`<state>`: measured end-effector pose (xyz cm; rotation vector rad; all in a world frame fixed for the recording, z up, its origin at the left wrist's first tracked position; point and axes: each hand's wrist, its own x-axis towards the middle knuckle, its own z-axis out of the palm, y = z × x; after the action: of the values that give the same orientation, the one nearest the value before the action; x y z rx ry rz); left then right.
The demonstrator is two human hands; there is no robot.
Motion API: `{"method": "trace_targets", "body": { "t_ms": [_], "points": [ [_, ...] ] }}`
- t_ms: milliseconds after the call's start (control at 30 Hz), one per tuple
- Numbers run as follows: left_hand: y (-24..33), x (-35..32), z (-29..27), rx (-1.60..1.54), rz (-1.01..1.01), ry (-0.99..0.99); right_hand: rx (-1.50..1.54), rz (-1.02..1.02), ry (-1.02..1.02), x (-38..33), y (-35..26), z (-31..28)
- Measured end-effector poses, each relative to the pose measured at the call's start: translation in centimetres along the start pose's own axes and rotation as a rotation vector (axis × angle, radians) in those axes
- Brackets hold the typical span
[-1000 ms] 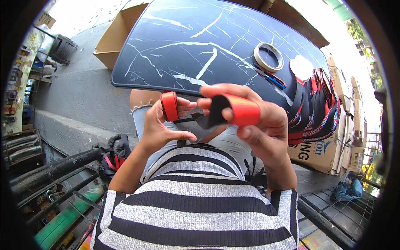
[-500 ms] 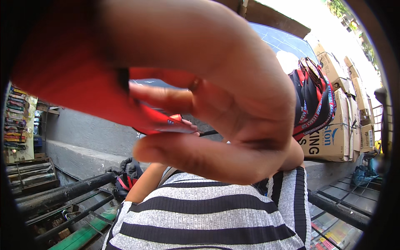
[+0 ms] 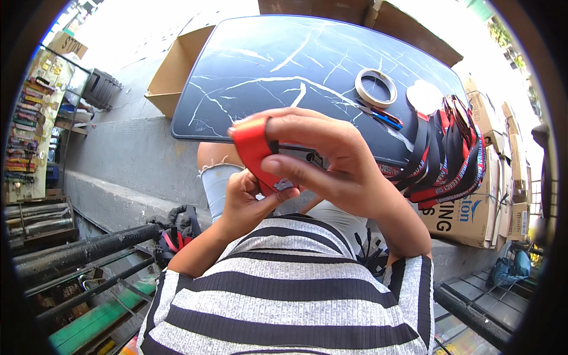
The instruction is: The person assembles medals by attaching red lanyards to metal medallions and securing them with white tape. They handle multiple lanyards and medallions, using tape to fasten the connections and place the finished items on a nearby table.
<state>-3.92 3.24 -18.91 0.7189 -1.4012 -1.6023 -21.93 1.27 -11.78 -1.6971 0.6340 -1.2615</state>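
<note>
A red ribbon (image 3: pixel 251 145) with a black edge is stretched between my hands, above my lap and just in front of the table (image 3: pixel 236 71). My left hand (image 3: pixel 245 192) pinches its lower end, where a small greyish print shows near the thumb. At the upper end, the ribbon wraps over the bent fingers of my right hand (image 3: pixel 346 157), whose thumb lies beside it. On the dark, white-veined tabletop are a roll of tape (image 3: pixel 379 101) and a blue-and-black cutter (image 3: pixel 387 118). A bundle of red and black printed lanyards (image 3: pixel 452 157) hangs over the table's right edge.
Next to the lanyards is a round white object (image 3: pixel 423 96). An open carton (image 3: pixel 180 68) stands left of the table, and stacked cardboard boxes (image 3: pixel 467 219) are at the right. Black metal bars (image 3: pixel 94 248) run low on the left; a stocked shelf (image 3: pixel 35 130) stands beyond.
My right hand has moved down and away from close to the camera, bringing the ribbon toward the lap. The left hand, mostly hidden before, and the tabletop now show.
</note>
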Motion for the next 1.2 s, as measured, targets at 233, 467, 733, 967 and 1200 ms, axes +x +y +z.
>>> {"method": "trace_targets", "body": {
  "t_ms": [233, 467, 733, 967, 1200],
  "points": [
    [0.6, 0.2, -0.9, -0.104, -0.068, -0.091, 0.020, 0.141, -0.020, -3.1, 1.2, -1.7],
    [-0.3, 0.1, -1.3, -0.070, -0.128, -0.149, -0.007, 0.351, 0.178, -5.5, 2.9, -0.5],
    [0.7, 0.3, -2.3, -0.114, -0.138, -0.172, 0.306, 0.458, 0.220, -6.8, 2.0, -0.2],
    [2.0, 0.5, -2.2, -0.365, -0.363, -0.381, 0.182, 0.566, 0.230, -7.1, 3.1, 0.0],
    [1.5, 1.1, -1.8, -0.340, -0.492, -0.407, 0.239, 0.520, 0.300, -7.4, 3.9, -0.8]
  ]
}}
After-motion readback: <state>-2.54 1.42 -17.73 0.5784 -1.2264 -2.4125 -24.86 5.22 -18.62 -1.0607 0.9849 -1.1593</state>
